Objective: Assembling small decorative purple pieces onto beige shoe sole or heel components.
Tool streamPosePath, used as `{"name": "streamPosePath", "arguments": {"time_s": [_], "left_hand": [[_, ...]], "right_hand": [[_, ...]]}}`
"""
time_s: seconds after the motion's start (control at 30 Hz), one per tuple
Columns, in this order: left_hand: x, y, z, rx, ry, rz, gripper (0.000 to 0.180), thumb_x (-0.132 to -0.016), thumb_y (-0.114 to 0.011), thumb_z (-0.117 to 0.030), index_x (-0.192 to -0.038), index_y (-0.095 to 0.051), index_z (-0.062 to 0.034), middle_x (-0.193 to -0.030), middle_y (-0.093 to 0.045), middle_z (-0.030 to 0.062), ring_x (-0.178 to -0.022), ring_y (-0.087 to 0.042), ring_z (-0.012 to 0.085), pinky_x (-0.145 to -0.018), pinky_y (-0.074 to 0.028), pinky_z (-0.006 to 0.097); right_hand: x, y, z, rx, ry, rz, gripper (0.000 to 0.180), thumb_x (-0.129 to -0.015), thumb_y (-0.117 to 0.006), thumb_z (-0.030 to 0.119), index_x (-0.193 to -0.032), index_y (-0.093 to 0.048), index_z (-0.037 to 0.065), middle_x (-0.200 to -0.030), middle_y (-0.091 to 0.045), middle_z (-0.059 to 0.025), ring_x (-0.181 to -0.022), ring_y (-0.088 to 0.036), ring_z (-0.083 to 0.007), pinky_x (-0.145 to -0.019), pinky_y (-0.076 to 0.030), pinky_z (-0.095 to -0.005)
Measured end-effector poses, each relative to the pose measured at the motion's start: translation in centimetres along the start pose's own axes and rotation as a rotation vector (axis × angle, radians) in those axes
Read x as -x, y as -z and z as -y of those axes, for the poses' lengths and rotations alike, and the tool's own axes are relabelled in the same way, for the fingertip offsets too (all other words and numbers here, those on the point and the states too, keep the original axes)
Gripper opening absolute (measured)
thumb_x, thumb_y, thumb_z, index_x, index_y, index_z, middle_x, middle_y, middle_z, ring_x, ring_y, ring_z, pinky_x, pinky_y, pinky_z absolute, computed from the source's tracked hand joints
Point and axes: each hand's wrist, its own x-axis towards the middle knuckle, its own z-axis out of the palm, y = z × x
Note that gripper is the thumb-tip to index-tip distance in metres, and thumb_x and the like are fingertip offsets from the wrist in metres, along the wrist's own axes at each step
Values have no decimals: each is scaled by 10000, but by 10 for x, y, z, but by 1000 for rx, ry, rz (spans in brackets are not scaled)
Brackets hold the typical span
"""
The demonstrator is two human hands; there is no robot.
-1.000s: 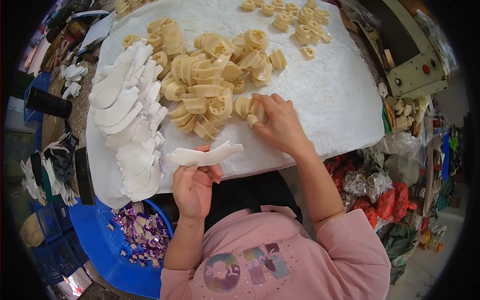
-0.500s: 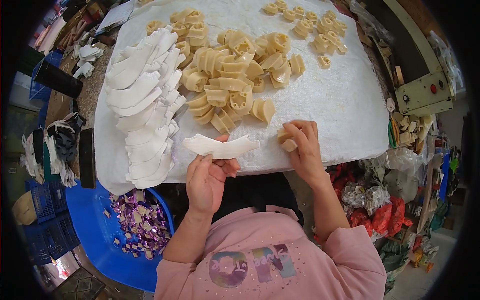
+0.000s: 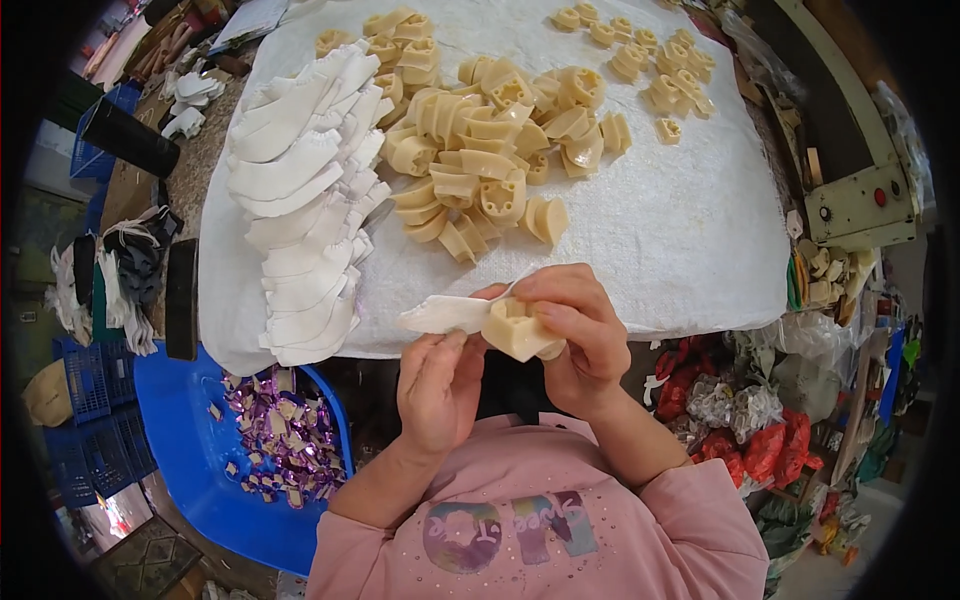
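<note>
Near the front edge of the table, my left hand (image 3: pixel 440 385) pinches a curved white strip (image 3: pixel 448 314). My right hand (image 3: pixel 582 335) grips a hollow cream-coloured block (image 3: pixel 518 332), with its open side facing up. Block and strip meet between the two hands, and the strip's right end rises behind the block. Beyond my hands lies a heap of similar cream pieces (image 3: pixel 470 150). Overlapping white strips (image 3: pixel 300 200) form a long row to its left.
A white woven sheet (image 3: pixel 690 220) covers the table. Smaller cream pieces (image 3: pixel 670 90) sit at the far right. Below the left edge, a blue tub (image 3: pixel 190 480) holds purple shiny scraps (image 3: pixel 285 430). A control box (image 3: pixel 862 205) stands at right, above red plastic bags (image 3: pixel 765 450).
My right hand has moved left, bringing the cream block from the table to the white strip. The strip is now tilted and partly hidden behind the block and fingers.
</note>
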Motion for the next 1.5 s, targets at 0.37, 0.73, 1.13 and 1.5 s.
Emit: {"name": "streamPosePath", "arguments": {"time_s": [0.37, 0.73, 1.13, 1.5], "left_hand": [[6, -3, -2, -14, 8, -45, 414, -916, -363, -134, -1249, -425, 104, -1247, -498, 174, -1154, -497, 228, -998, -374, 362], [10, 2, -2, -441, -136, -21, 417, -939, -339, -124, -1266, -423, 123, -1214, -528, 189, -1081, -527, 186, -922, -405, 294], [-1, 8, -22, -938, -316, -97, 191, -906, -512, -35, -1015, -616, 83, -822, -630, 121, -691, -546, 108, -630, -438, 227], [-5, 0, -14, -1399, -633, -19, 236, -833, -551, 41, -1060, -600, 80, -882, -616, 184, -747, -597, 267, -667, -481, 334]], "right_hand": [[3, -3, -5, 101, 100, 52, 237, -897, -553, 85, -1130, -514, 102, -1036, -604, -126, -879, -557, -278, -746, -476, -354], [-2, -10, -8, 339, 160, 8, 431, -617, -654, -5, -1025, -581, 111, -942, -633, -30, -785, -489, -229, -725, -314, -385], [-20, 4, 20, 634, 70, 341, 274, -606, -646, 70, -860, -584, 155, -797, -515, 4, -797, -474, -200, -767, -247, -453], [-19, 1, 11, 632, 53, 467, 225, -585, -620, 43, -785, -542, 111, -746, -414, -35, -761, -454, -221, -732, -257, -432]]}}
